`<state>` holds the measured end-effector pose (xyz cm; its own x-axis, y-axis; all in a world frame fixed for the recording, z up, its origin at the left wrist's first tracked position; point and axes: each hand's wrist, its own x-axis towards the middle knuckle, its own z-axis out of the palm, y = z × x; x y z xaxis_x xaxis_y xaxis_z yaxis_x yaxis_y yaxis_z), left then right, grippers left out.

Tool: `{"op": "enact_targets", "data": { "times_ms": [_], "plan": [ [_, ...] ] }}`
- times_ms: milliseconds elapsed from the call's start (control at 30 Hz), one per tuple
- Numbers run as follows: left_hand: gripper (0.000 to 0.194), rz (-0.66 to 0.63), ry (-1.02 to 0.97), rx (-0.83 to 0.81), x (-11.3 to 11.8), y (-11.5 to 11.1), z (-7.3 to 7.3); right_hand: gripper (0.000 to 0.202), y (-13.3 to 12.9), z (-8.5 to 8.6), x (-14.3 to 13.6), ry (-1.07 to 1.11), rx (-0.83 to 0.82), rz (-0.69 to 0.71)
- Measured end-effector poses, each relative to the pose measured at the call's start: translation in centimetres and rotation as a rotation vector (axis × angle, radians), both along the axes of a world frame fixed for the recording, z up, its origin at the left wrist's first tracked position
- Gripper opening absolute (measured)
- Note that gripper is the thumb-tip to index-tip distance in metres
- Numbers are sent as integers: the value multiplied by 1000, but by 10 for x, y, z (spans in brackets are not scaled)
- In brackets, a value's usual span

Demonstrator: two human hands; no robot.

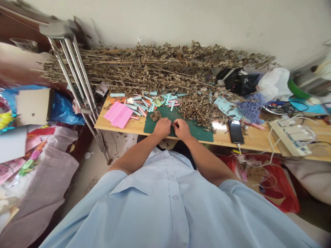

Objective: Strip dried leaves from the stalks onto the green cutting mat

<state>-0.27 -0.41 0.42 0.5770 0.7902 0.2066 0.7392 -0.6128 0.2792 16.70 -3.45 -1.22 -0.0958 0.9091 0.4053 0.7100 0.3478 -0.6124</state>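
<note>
My left hand (162,127) and my right hand (181,129) are close together over the front edge of a green cutting mat (199,135). Both have their fingers curled in a pinch. Whatever lies between the fingertips is too small or hidden to make out. Just beyond my left hand sits a small brown clump of crumbled plant matter (155,115). A heap of dried leaves (198,110) covers the mat's right side, past my right hand. Pink paper sheets (118,114) lie to the left, near several rolled blue and pink paper tubes (141,107).
Bundles of dried stalks (155,65) stretch along the wall. Metal crutches (74,69) lean at the left. On the right are a phone (236,131) with a cable, purple cord (251,107) and a power strip (289,136). A red bag (281,189) is below the table.
</note>
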Motion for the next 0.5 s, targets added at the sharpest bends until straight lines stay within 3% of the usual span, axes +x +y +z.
{"op": "enact_targets", "data": {
  "times_ms": [167,500],
  "plan": [
    [23,-23,5,26,-2,-1,0,6,1,4,-1,91,-27,-121],
    [26,-26,-43,10,-4,1,0,14,1,6,-2,7,-19,-7]
  ]
}}
